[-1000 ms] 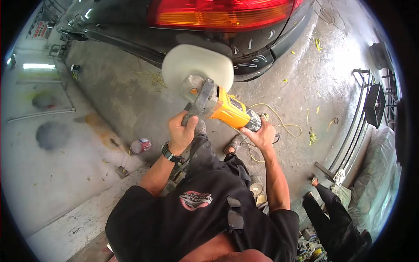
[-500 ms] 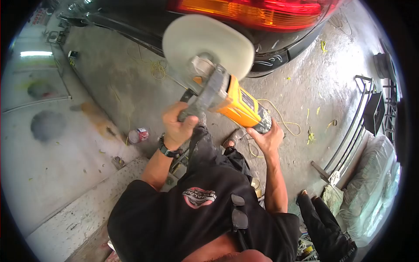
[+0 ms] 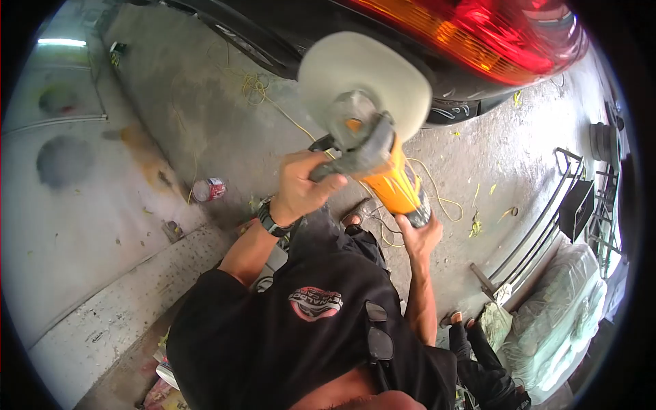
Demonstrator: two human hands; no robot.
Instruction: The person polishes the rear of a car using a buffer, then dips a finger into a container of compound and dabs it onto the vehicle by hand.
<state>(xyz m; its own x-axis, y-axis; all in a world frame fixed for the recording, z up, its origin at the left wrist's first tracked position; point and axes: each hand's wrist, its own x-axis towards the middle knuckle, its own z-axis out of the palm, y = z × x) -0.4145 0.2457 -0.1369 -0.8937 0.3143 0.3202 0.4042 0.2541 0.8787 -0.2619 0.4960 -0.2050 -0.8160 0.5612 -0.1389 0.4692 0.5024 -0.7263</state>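
Observation:
A yellow and grey power polisher is held between my two hands. Its pale round pad, blurred at the rim, overlaps the dark car body below the red and orange tail light; whether it touches cannot be told. My left hand, with a watch at the wrist, is wrapped round the side handle near the polisher's head. The rear end of the yellow body is gripped by my right hand.
A yellow cord loops over the concrete floor. At the left, a can stands by a white wall. Another person's legs show at the lower right, near a plastic-wrapped bundle and a metal rack.
The polisher and both hands have shifted right, and the polisher has turned steeper. The tail light and car appear further right and larger in view.

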